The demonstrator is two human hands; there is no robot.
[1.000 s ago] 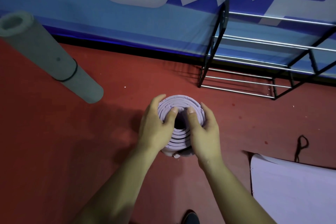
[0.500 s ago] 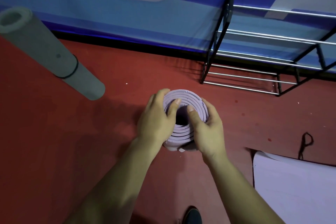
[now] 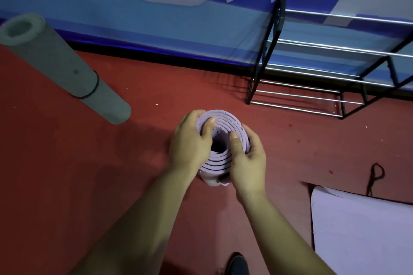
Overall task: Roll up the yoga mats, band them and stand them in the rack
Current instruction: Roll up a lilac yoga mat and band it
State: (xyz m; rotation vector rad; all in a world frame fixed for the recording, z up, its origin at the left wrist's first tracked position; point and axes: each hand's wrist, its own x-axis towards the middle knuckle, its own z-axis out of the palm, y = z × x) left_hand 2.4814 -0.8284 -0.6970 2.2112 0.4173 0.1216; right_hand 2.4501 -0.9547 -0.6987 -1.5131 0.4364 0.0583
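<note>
— What do we have, biggest first?

— The red floor (image 3: 67, 174) fills most of our view, with a blue banner (image 3: 156, 20) across 12 o'clock. At 2 o'clock the metal rack (image 3: 279, 20) stands against that banner. At 4 o'clock a pale mat (image 3: 362, 234) lies flat on the floor. At 10 o'clock we see a grey rolled mat (image 3: 55, 62) with a black band (image 3: 97, 82) around it.

— And the mat we are working on?

— The lilac roll (image 3: 220, 163) is dead centre, upright, its spiral end facing us. We cannot tell whether its foot touches the floor.

— How do we hold it?

— Our left hand (image 3: 190, 143) grips it from 9 o'clock and our right hand (image 3: 248, 158) from 3 o'clock. Our fingers curl round the outside and both thumbs press on the top coils.

— Anything smaller?

— A loose black loop (image 3: 371, 182) lies on the floor just past the flat mat's far edge. A dark shoe tip (image 3: 238, 263) shows at 6 o'clock.
</note>
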